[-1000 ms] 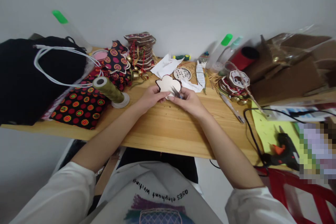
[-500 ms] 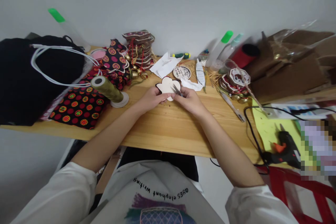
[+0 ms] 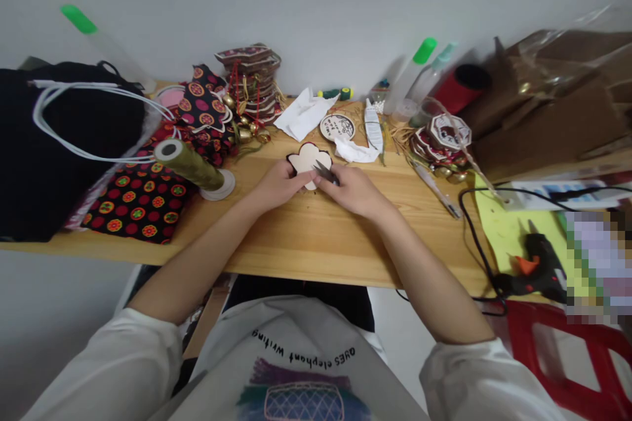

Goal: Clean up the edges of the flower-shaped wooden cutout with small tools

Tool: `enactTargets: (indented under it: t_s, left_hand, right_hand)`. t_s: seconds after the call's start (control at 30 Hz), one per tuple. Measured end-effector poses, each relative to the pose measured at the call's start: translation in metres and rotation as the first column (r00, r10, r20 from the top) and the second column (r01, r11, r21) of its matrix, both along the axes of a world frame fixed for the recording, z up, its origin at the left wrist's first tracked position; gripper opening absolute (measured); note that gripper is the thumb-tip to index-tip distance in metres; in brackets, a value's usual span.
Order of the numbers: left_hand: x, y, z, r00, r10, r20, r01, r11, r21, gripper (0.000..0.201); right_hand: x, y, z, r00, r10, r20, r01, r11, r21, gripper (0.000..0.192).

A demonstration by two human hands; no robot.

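The pale cloud-shaped piece (image 3: 303, 161) is over the table (image 3: 296, 243), between both hands. The left hand (image 3: 279, 184) pinches its eight-o'clock edge, thumb on top, apparently to steady it. The right hand (image 3: 353, 191), at four, curls around small scissors (image 3: 324, 171) whose blades lie across the piece, presumably for close control; I can't tell how its lower fingers sit. The round tag (image 3: 337, 126) at one carries script too small to read. A spool (image 3: 192, 168) is at nine. At six, the shirt (image 3: 301, 342) shows "elephant writing", upside down.
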State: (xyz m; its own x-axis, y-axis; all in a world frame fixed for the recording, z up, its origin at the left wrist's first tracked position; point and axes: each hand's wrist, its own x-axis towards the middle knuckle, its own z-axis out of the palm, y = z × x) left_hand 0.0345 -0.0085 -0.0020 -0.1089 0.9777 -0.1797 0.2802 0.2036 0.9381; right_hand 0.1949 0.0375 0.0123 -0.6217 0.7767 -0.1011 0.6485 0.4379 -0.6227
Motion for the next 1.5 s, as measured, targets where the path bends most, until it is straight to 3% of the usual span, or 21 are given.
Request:
enactTargets:
  t_s: [0.5,0.9,1.5]
  left_hand:
    - [0.0008,-0.0007,0.0048,0.999,-0.041,0.026,0.040,0.998,0.049,0.031]
    - [-0.0002,0.0009,0.0038,0.999,-0.050,-0.010,0.050,0.998,0.027,0.027]
    - [-0.0014,0.0006,0.0034,0.998,-0.040,-0.057,0.042,0.998,0.039,0.023]
  right_hand:
    - [0.0003,0.0021,0.0008,0.993,-0.005,-0.122,-0.002,0.998,-0.057,0.032]
    - [0.0006,0.0030,-0.0010,0.997,0.014,-0.069,-0.017,0.999,-0.045,0.035]
    - [-0.0024,-0.0041,0.0061,0.991,-0.007,0.131,-0.002,0.997,0.072,0.043]
